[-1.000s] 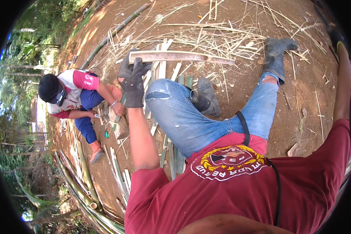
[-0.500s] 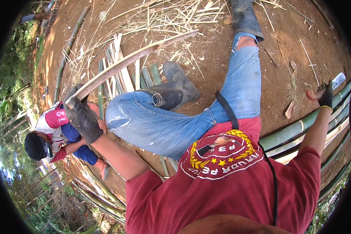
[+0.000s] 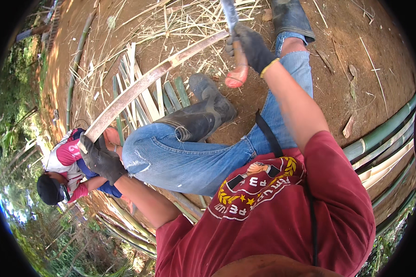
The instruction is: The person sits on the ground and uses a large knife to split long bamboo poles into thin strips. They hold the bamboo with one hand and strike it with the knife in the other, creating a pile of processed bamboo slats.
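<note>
My left hand [image 3: 101, 157], in a dark work glove, is closed around the near end of a long split bamboo strip [image 3: 143, 85]. The strip slants up and to the right, over the ground beyond my bent knee. At its far end is my right hand [image 3: 254, 46], also gloved, gripping a machete by its wooden handle [image 3: 239, 64] with an orange-red butt. The machete's blade [image 3: 230, 15] points away from me and runs out of the picture at the top. I cannot tell whether blade and strip touch.
Cut bamboo slats [image 3: 138, 92] and thin shavings [image 3: 189, 21] lie on the dirt ahead. Green bamboo poles [image 3: 383, 127] lie on my right. A co-worker in a black cap [image 3: 51, 188] sits close on my left. My boots [image 3: 210, 104] and legs stretch between.
My right hand has swung with the machete from the far right to the strip's far end. My left hand still holds the strip, which has shifted slightly.
</note>
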Action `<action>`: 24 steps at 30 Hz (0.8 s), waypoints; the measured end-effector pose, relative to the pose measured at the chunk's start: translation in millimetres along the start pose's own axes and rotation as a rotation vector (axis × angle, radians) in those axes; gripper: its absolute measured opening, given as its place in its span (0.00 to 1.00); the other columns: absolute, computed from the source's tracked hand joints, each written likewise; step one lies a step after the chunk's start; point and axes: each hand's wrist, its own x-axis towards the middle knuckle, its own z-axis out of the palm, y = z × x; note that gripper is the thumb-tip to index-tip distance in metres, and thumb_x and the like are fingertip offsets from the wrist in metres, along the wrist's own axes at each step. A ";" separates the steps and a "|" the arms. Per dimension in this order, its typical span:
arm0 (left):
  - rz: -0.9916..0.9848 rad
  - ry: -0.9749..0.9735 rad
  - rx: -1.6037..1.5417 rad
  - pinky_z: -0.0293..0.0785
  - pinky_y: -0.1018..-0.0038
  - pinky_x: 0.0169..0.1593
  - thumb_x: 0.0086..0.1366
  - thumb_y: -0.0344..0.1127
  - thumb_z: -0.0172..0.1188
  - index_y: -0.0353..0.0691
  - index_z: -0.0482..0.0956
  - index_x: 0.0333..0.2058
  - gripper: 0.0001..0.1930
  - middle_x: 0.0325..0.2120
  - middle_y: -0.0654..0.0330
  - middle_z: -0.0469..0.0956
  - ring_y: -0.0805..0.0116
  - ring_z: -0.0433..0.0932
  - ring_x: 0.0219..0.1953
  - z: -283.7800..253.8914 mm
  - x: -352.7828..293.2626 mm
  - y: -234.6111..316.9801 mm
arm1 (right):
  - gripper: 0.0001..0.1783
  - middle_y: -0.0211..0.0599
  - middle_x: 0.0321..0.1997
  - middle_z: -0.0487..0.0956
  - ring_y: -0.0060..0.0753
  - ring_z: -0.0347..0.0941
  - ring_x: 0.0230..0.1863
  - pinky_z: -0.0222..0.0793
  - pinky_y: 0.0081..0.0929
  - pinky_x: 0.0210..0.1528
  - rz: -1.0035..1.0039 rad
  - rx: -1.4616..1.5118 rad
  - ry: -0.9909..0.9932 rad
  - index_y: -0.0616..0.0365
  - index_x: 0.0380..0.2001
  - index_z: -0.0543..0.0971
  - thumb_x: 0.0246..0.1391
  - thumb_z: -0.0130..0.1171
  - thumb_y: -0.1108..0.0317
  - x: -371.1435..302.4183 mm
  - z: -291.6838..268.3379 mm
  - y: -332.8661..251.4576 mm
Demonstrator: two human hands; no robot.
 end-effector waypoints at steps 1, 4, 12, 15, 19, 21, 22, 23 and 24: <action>-0.060 -0.051 0.009 0.79 0.71 0.52 0.69 0.40 0.57 0.27 0.69 0.55 0.23 0.47 0.47 0.75 0.59 0.76 0.51 0.7 -5.8 -5.8 | 0.21 0.42 0.28 0.76 0.36 0.76 0.24 0.75 0.31 0.28 0.025 -0.017 -0.013 0.62 0.39 0.69 0.68 0.45 0.52 18.3 -3.7 27.4; -1.018 0.202 -1.060 0.78 0.72 0.53 0.69 0.42 0.58 0.27 0.69 0.55 0.25 0.50 0.48 0.75 0.60 0.78 0.50 5.0 19.0 27.7 | 0.20 0.39 0.25 0.76 0.34 0.75 0.22 0.73 0.34 0.25 0.186 -0.181 -0.010 0.60 0.36 0.72 0.66 0.48 0.51 64.7 -36.7 83.0; -0.956 0.115 -1.170 0.78 0.69 0.56 0.69 0.42 0.57 0.27 0.67 0.55 0.25 0.48 0.45 0.75 0.59 0.77 0.51 15.2 -0.6 -9.4 | 0.23 0.33 0.22 0.75 0.30 0.71 0.17 0.70 0.30 0.21 0.325 -0.366 -0.084 0.58 0.31 0.71 0.61 0.54 0.46 72.6 -62.0 99.5; -0.964 0.126 -1.168 0.78 0.68 0.56 0.70 0.41 0.56 0.28 0.66 0.55 0.24 0.48 0.45 0.75 0.58 0.77 0.51 18.6 -1.6 -10.9 | 0.24 0.33 0.20 0.74 0.28 0.71 0.17 0.70 0.28 0.20 0.275 -0.415 -0.218 0.58 0.29 0.72 0.61 0.54 0.45 59.6 -35.2 101.3; -0.935 0.121 -1.186 0.80 0.68 0.53 0.70 0.40 0.56 0.28 0.67 0.53 0.22 0.48 0.45 0.75 0.56 0.77 0.51 19.2 2.5 -8.9 | 0.28 0.35 0.19 0.76 0.29 0.75 0.19 0.73 0.28 0.22 0.004 -0.672 -0.418 0.63 0.33 0.76 0.66 0.43 0.46 47.7 15.7 100.2; -0.930 0.122 -1.180 0.81 0.69 0.52 0.70 0.40 0.55 0.27 0.68 0.52 0.21 0.48 0.46 0.75 0.57 0.78 0.51 15.8 2.4 -6.3 | 0.23 0.34 0.19 0.75 0.30 0.76 0.20 0.75 0.28 0.22 0.215 -0.585 -0.461 0.62 0.38 0.76 0.66 0.42 0.51 27.8 55.5 84.5; -0.928 0.126 -1.177 0.81 0.69 0.52 0.70 0.40 0.55 0.27 0.69 0.52 0.21 0.47 0.46 0.76 0.57 0.78 0.51 13.2 1.7 -4.6 | 0.20 0.35 0.19 0.75 0.31 0.76 0.18 0.76 0.28 0.23 0.251 -0.586 -0.487 0.60 0.41 0.76 0.67 0.42 0.55 16.1 76.5 79.5; -0.938 0.128 -1.167 0.81 0.69 0.52 0.70 0.40 0.55 0.27 0.69 0.51 0.21 0.47 0.47 0.76 0.58 0.78 0.50 12.7 0.9 -2.4 | 0.18 0.36 0.19 0.75 0.32 0.76 0.17 0.77 0.29 0.23 0.285 -0.588 -0.508 0.58 0.44 0.76 0.67 0.41 0.58 4.8 96.5 74.4; -0.943 0.130 -1.156 0.80 0.69 0.53 0.70 0.40 0.55 0.27 0.70 0.51 0.21 0.47 0.47 0.76 0.58 0.78 0.50 11.1 2.4 1.3 | 0.18 0.36 0.17 0.75 0.33 0.76 0.16 0.77 0.30 0.24 -0.231 -0.837 -0.628 0.59 0.43 0.75 0.68 0.41 0.57 -2.3 109.8 80.9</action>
